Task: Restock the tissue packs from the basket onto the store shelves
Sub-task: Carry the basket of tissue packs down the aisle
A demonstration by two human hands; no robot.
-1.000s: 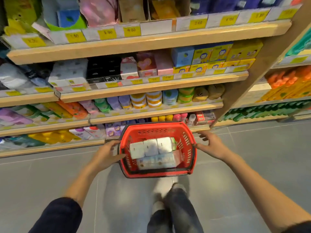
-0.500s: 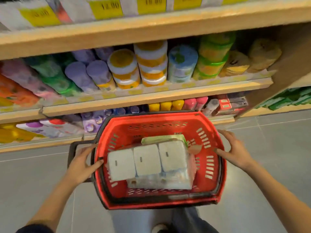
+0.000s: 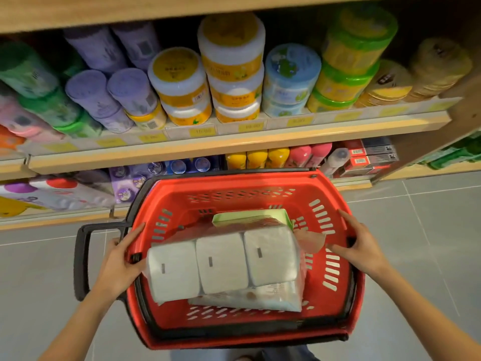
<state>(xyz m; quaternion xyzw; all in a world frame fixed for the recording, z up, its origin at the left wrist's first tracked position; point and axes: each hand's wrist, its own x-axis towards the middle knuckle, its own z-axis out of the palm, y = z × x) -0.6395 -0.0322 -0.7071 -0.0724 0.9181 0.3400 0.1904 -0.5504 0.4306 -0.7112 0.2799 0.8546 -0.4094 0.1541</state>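
A red plastic basket [image 3: 335, 295] with a black handle [image 3: 80, 256] folded out to its left sits low in front of the shelves. Inside lies a clear-wrapped pack of three white tissue blocks [image 3: 221, 264]. A green-edged pack [image 3: 250, 217] shows behind it and another wrapped pack [image 3: 260, 299] under it. My left hand [image 3: 119, 264] grips the basket's left rim, thumb over the edge. My right hand [image 3: 361, 251] grips the right rim, thumb inside and fingers along the outside.
A wooden shelf [image 3: 234, 143] with yellow price tags carries round jars: purple [image 3: 91, 92], yellow-and-white [image 3: 231, 71], blue [image 3: 289, 76], green-lidded [image 3: 348, 71]. The bottom shelf holds bottles [image 3: 257, 158] and small boxes [image 3: 369, 157]. Grey floor tiles [image 3: 429, 217] lie to the right.
The view has dropped and closed in on the lower shelves, so the basket fills far more of the frame. Both hands have stayed on its two side rims.
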